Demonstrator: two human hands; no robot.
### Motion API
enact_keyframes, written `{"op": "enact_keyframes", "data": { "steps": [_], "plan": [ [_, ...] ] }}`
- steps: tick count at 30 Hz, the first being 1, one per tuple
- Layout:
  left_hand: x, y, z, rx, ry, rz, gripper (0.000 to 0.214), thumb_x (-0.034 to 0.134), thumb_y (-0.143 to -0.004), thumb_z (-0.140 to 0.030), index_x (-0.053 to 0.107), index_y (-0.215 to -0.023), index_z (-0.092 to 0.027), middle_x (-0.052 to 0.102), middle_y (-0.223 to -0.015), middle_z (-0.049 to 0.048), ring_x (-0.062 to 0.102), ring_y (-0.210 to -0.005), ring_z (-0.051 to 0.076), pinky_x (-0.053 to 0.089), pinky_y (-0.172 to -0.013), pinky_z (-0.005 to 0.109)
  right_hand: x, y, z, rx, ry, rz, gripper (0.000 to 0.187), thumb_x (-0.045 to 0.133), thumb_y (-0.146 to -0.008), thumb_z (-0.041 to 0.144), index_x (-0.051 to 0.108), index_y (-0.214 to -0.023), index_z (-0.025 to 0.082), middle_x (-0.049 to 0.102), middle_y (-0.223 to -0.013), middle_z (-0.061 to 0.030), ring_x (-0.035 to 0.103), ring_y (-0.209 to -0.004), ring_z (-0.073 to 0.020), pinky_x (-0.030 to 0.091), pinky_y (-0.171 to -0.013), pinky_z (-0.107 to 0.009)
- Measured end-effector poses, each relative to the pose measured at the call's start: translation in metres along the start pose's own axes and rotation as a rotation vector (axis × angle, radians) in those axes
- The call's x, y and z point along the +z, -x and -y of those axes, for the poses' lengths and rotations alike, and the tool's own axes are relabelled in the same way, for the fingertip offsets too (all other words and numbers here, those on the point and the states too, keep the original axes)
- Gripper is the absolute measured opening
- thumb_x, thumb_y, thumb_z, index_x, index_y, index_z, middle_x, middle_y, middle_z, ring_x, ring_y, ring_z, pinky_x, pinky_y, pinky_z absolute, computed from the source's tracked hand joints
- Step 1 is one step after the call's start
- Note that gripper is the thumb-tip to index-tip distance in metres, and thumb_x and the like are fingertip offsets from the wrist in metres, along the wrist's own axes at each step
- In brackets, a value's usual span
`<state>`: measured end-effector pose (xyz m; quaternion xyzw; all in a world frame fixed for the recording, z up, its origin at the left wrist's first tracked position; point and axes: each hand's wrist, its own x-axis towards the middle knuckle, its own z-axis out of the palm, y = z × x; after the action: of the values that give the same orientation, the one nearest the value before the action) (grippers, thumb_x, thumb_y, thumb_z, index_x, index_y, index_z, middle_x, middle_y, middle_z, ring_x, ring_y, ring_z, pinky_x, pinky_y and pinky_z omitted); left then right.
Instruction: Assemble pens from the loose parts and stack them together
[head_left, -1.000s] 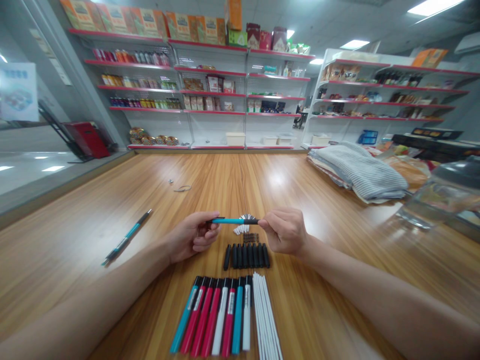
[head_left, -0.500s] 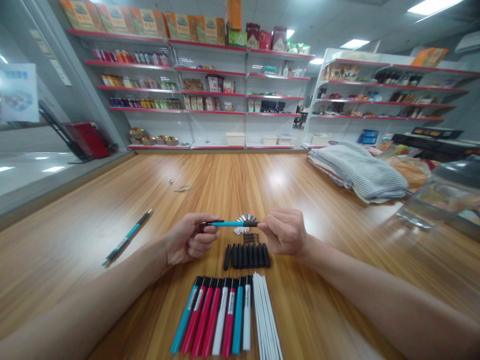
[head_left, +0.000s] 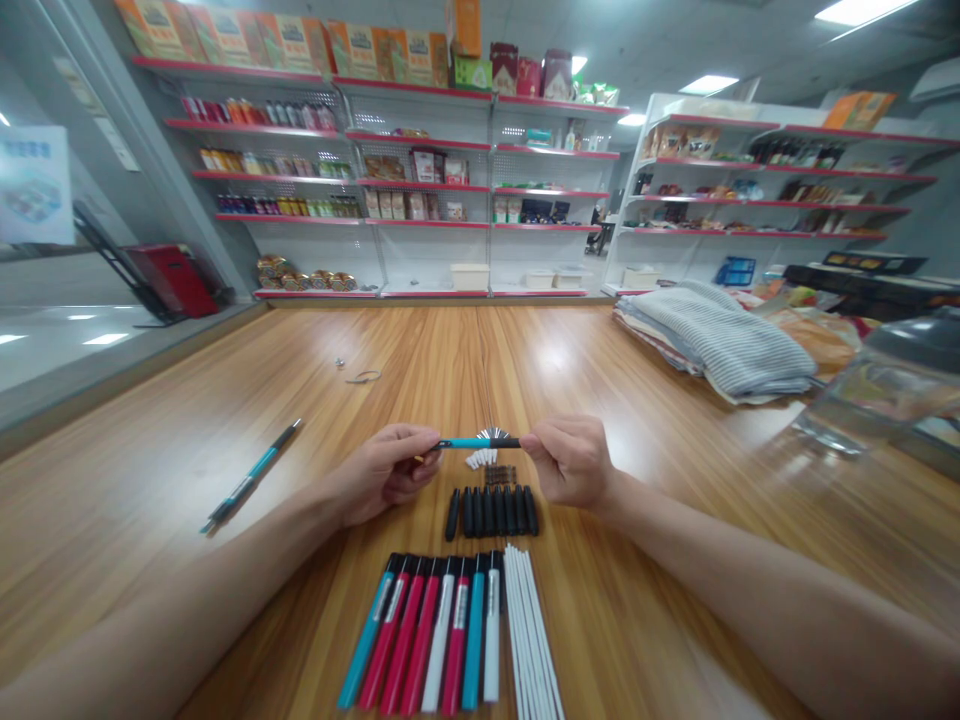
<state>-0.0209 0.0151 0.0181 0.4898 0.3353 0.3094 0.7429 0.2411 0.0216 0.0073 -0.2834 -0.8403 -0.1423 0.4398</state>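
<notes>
Left hand (head_left: 394, 465): thumb and forefinger pinched on the clip end of a slim turquoise-and-black pen (head_left: 472, 443), other fingers curled.
Right hand (head_left: 566, 460): closed almost to a fist around the pen's black end.
Pen's place: level between both hands, above the wood-grain table (head_left: 187, 430).
Nearest row: short black tubes (head_left: 500, 512), upright in the view, below the pen.
Front row: turquoise, pink-red and white barrels (head_left: 421, 640) with black tops, just beside thin white rods (head_left: 531, 630).
Far left: a second turquoise-and-black pen (head_left: 251, 475), lying alone.
</notes>
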Motion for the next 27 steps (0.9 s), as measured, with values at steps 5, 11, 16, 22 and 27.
{"op": "enact_keyframes", "data": {
  "steps": [5,11,16,22,27],
  "plan": [
    [0.000,0.001,0.001,0.055,-0.070,-0.032,0.030,0.058,-0.085,-0.036,0.048,-0.069,-0.013,0.039,-0.061,-0.0039,0.020,-0.040,0.000,0.014,-0.036,0.013,0.001,-0.002,0.001,0.020,-0.038,-0.003,0.039,0.045,-0.091,0.024,0.031,-0.054,0.019,0.033,-0.048,0.0036,0.029,-0.045,-0.0096,0.019,-0.048,-0.028],
    [-0.002,-0.005,0.012,0.239,-0.069,-0.139,0.022,0.063,-0.083,-0.031,0.053,-0.074,-0.013,0.051,-0.067,-0.0006,0.034,-0.041,0.002,0.024,-0.033,0.012,0.003,0.000,0.000,0.066,-0.053,0.001,0.039,0.044,-0.092,0.023,0.034,-0.054,0.019,0.035,-0.048,0.0034,0.032,-0.045,-0.0091,0.020,-0.048,-0.027],
    [0.000,-0.013,0.011,0.250,0.140,-0.234,0.012,0.064,-0.082,-0.022,0.058,-0.085,-0.012,0.065,-0.085,0.0084,0.065,-0.082,0.018,0.057,-0.061,0.027,0.004,-0.002,0.005,-0.054,0.004,0.093,0.035,0.045,-0.093,0.026,0.042,-0.059,0.018,0.045,-0.052,0.0023,0.037,-0.048,-0.0096,0.021,-0.050,-0.027],
    [0.018,-0.014,0.010,0.292,0.263,-0.331,0.010,0.063,-0.083,-0.018,0.055,-0.087,-0.013,0.069,-0.089,0.0091,0.068,-0.086,0.020,0.058,-0.078,0.033,0.002,-0.006,0.013,-0.216,-0.099,0.266,0.038,0.040,-0.094,0.037,0.044,-0.061,0.018,0.051,-0.059,0.0005,0.043,-0.054,-0.0110,0.026,-0.053,-0.026],
    [0.024,-0.013,0.014,0.284,0.179,-0.313,0.043,0.069,-0.077,-0.015,0.047,-0.114,-0.021,0.070,-0.090,0.0066,0.070,-0.079,0.020,0.059,-0.067,0.030,-0.001,-0.004,0.007,-0.214,-0.199,0.311,0.039,0.036,-0.094,0.040,0.046,-0.063,0.018,0.050,-0.058,0.0002,0.043,-0.054,-0.0119,0.028,-0.055,-0.026]
  ]
}}
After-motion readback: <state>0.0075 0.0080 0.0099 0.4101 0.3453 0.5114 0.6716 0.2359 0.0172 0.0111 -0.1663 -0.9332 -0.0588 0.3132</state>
